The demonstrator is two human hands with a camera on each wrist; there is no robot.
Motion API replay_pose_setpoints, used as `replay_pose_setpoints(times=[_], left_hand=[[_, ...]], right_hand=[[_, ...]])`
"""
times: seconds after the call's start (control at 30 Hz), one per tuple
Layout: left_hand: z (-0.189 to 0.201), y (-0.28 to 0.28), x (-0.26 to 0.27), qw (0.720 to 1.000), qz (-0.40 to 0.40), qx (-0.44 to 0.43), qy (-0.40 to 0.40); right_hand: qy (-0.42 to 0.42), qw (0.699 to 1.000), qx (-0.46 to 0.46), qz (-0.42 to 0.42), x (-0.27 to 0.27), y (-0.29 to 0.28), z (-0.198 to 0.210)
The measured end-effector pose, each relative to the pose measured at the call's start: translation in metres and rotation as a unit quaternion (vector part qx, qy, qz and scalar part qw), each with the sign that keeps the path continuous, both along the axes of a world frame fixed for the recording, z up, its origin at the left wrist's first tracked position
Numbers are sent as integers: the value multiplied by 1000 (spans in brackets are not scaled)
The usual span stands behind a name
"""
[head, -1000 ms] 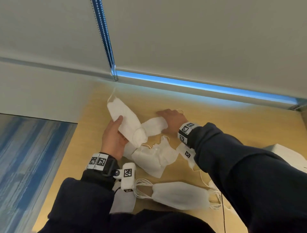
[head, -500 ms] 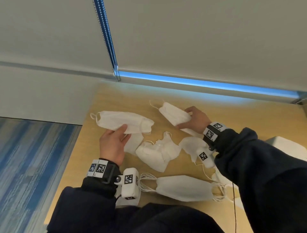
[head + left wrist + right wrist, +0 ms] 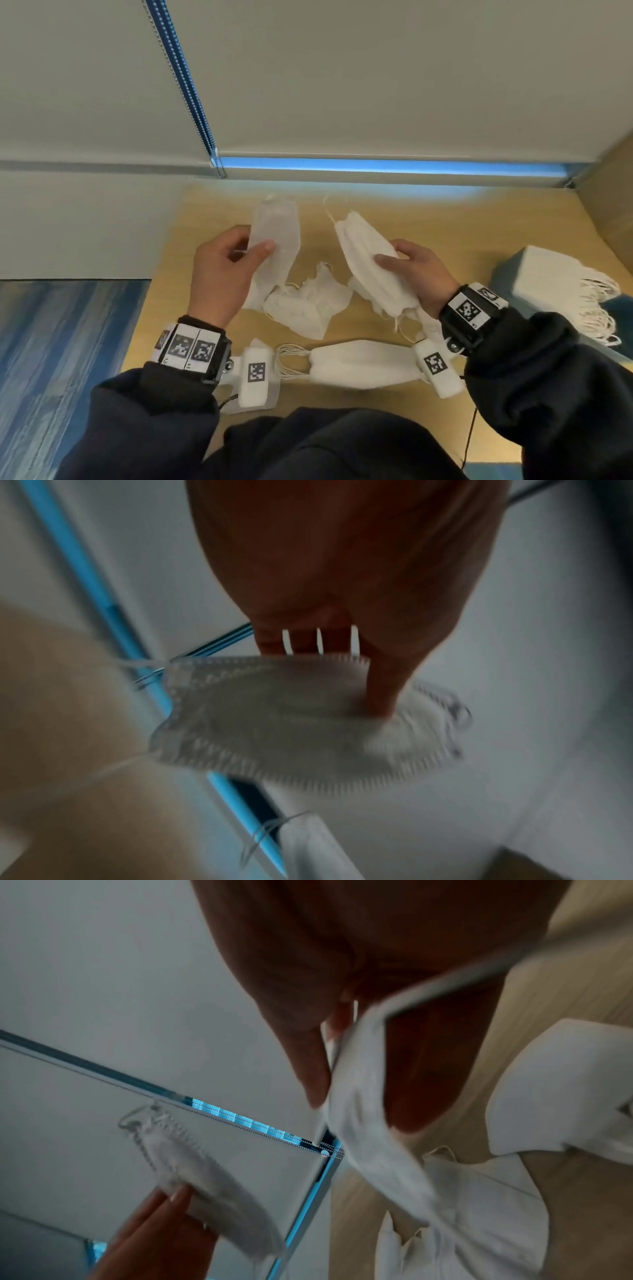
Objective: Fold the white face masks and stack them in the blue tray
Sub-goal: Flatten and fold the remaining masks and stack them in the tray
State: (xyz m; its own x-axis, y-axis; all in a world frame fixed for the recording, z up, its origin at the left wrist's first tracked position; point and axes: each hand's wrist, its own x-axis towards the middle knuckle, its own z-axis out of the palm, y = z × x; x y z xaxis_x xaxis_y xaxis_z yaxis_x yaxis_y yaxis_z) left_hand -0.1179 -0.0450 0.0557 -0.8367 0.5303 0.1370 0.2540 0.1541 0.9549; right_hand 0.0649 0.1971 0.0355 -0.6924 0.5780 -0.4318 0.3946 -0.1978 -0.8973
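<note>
Each hand now holds a mask up off the table (image 3: 428,219). The left mask (image 3: 275,236), level half a second ago, stands on end, pinched between the left hand's (image 3: 222,274) thumb and fingers. The right hand (image 3: 416,274) grips its mask (image 3: 371,263), drawn nearer. The tray (image 3: 503,277) with its stack (image 3: 561,284) has come into view at right.
</note>
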Motion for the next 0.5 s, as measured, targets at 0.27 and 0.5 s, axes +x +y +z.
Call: replay_pose_setpoints(times=[0.27,0.5], left_hand=[[44,42,15,795,-407,-261,366],[18,60,44,849,-383,-288,222]], right_hand=[[-8,972,-8,235,14,-8,16],[46,989,-62,124,31,-32,8]])
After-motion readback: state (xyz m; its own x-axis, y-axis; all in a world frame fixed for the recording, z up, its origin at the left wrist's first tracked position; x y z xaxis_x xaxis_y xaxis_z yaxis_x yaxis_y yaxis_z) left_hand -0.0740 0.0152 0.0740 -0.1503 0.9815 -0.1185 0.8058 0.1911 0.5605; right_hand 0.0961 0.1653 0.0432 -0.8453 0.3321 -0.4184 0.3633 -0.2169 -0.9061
